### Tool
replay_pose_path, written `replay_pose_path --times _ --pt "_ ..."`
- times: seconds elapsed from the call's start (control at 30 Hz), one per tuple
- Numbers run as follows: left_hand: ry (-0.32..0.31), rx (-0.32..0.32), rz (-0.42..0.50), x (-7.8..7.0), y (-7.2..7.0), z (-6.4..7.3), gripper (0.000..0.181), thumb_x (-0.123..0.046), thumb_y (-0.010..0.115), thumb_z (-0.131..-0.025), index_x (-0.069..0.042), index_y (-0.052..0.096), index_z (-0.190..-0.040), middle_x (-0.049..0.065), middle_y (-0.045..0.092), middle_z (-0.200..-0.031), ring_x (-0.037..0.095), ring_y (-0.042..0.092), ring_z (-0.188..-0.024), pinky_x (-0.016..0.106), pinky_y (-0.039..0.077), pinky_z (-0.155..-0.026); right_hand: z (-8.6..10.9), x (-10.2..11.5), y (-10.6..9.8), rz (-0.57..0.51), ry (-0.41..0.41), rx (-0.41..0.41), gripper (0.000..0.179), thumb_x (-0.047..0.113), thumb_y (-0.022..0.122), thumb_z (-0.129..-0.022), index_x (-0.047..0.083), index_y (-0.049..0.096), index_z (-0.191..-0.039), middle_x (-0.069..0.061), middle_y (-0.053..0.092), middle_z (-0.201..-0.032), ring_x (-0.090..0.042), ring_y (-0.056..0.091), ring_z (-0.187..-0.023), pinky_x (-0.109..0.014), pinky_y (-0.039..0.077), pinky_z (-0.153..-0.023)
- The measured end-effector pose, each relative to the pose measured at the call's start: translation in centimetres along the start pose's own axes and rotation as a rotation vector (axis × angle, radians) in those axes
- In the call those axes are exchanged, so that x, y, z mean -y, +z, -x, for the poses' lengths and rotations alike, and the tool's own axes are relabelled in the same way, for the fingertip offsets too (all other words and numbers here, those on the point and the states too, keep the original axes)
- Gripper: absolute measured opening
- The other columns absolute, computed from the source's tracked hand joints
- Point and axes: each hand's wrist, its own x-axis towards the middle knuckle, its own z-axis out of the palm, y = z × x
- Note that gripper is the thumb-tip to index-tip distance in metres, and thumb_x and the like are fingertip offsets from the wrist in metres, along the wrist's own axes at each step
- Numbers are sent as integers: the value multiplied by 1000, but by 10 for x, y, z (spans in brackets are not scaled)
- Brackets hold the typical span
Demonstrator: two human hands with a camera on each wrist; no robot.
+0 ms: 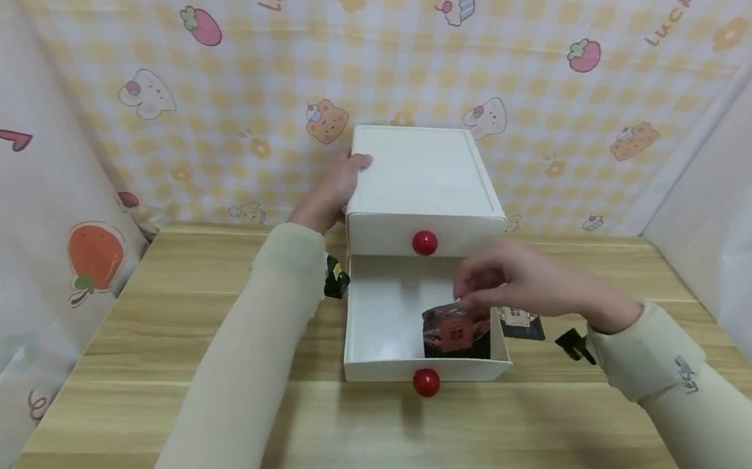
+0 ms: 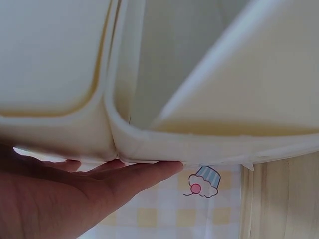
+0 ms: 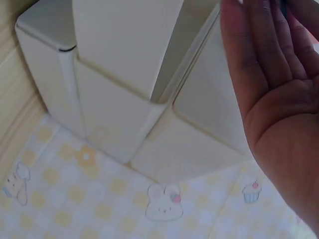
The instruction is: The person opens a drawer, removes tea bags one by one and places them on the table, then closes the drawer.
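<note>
A small white two-tier drawer unit stands at the back of the table, its lower drawer pulled out. My left hand rests against the unit's left side, thumb on the top edge. In the left wrist view its fingers lie straight along the wall. Over the drawer's right part, my right hand pinches the top edge of a dark packet printed with a reddish house. The packet's lower part is inside the drawer. The right wrist view hides the pinched packet behind the fingers.
Another dark packet lies on the wooden table just right of the drawer. Red round knobs stick out from the upper drawer and the lower drawer front. A patterned cloth hangs close behind the unit, with white cloth at both sides.
</note>
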Motion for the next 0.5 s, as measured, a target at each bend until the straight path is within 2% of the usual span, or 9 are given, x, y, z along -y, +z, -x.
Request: replay_pose_path --times 0.1,0.27,0.5 --pt "-2 -4 -7 0 0 1 59 -43 35 -108 -28 17 -162 10 45 -151 32 52 -132 54 48 -106 10 -2 -5 -18 7 -44 12 6 72 -92 18 73 -93 6 72 -88 -5 65 -74 -26 58 -68" --pt "-4 1 -18 -1 1 3 58 -44 35 -108 -28 18 -162 10 47 -149 32 53 -130 53 50 -103 28 -4 -16 -71 -47 -145 13 -1 70 -92 11 73 -96 0 77 -87 -6 71 -73 -27 61 -65" --pt "-12 -2 4 -1 1 3 59 -43 35 -108 -29 16 -162 10 44 -153 31 50 -135 54 46 -109 53 -1 -40 -39 -47 -233 18 -4 65 -94 8 75 -104 1 78 -85 -10 74 -71 -25 60 -65"
